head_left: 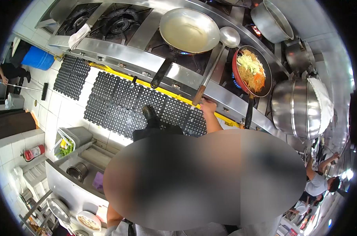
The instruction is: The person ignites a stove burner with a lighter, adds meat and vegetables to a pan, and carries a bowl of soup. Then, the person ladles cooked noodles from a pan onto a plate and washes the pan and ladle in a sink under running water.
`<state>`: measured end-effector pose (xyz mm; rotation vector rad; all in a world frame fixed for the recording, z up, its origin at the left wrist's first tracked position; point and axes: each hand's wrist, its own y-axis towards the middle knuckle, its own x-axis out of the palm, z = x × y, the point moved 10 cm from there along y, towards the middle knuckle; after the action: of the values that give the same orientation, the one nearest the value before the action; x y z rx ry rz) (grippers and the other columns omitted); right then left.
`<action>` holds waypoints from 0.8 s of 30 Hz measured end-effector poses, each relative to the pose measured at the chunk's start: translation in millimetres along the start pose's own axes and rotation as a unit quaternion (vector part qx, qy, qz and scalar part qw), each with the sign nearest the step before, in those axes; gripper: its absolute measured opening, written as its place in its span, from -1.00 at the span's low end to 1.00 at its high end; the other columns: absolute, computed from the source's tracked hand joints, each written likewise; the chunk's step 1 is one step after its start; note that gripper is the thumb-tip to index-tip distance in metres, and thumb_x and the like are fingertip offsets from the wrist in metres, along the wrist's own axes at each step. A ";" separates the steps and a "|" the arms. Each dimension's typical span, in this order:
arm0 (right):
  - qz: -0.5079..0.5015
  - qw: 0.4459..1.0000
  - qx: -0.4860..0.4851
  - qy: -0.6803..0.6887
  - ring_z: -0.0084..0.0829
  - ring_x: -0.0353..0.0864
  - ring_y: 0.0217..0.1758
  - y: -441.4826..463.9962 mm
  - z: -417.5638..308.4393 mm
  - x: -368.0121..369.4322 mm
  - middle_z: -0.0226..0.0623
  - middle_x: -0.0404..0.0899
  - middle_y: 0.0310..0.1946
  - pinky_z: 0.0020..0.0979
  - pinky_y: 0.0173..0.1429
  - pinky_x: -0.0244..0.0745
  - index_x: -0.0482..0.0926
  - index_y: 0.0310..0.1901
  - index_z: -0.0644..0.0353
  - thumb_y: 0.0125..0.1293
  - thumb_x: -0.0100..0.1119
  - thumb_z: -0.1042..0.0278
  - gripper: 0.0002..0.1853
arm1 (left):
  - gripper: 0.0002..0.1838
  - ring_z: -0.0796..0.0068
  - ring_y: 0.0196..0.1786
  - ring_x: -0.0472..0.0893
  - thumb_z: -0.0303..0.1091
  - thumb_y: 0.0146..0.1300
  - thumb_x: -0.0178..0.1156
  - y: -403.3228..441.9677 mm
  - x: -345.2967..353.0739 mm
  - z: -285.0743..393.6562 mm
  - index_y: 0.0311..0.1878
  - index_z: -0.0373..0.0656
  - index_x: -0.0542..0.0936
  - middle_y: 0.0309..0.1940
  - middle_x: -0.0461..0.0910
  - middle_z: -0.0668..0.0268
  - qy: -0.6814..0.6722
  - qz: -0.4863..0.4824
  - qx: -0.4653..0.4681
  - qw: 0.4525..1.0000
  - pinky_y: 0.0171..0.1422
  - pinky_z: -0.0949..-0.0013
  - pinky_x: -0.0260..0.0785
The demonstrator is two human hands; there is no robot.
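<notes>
Stove edge (135, 61) crosses under the ladle (214, 65), lengthwise between pans (189, 33), bowl pointing away from you. Your right hand (209, 106) curls near its handle, grasp unclear; left hand hidden.

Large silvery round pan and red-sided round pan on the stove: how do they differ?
The large silvery round pan looks wider than the red-sided round pan. The silvery pan shows no solid food; the red pan holds noodle-like strands and shredded toppings. Both have dark handles and blue flames beneath.
</notes>
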<state>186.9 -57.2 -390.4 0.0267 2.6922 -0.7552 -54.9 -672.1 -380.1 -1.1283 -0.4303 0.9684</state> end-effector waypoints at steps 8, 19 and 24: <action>0.030 0.999 0.000 0.014 -0.45 0.57 -0.59 6.4 7.4 -0.7 -0.31 0.62 -0.49 -0.44 -0.57 0.45 0.62 -0.39 0.33 0.20 0.32 0.44 -0.88 | -0.76 0.49 -0.40 0.59 -0.21 0.40 0.06 3.3 -13.4 5.0 -0.08 -0.20 0.50 -0.34 0.62 0.30 -0.011 0.004 -0.005 1.000 -0.31 0.42 0.44; 0.020 0.999 0.004 -0.033 -0.40 0.65 -0.52 -2.0 -2.9 -2.0 -0.17 0.62 -0.40 -0.47 -0.52 0.57 0.57 -0.22 0.45 0.23 0.30 0.39 -0.75 | -0.76 0.48 -0.39 0.60 -0.22 0.40 0.09 4.2 -22.6 28.3 -0.07 -0.20 0.49 -0.34 0.63 0.29 -0.021 0.004 0.018 1.000 -0.32 0.43 0.42; 0.011 0.998 0.037 -0.054 -0.37 0.66 -0.51 -0.1 1.9 -3.0 -0.17 0.60 -0.41 -0.45 -0.51 0.58 0.54 -0.21 0.44 0.24 0.29 0.37 -0.74 | -0.76 0.47 -0.39 0.61 -0.21 0.40 0.08 3.2 -24.9 16.7 -0.08 -0.20 0.50 -0.35 0.63 0.30 -0.026 0.001 0.013 1.000 -0.32 0.44 0.42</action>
<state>190.3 -58.0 -390.9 0.0315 2.5569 -0.8259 -81.8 -683.0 -372.0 -1.0828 -0.4575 1.0049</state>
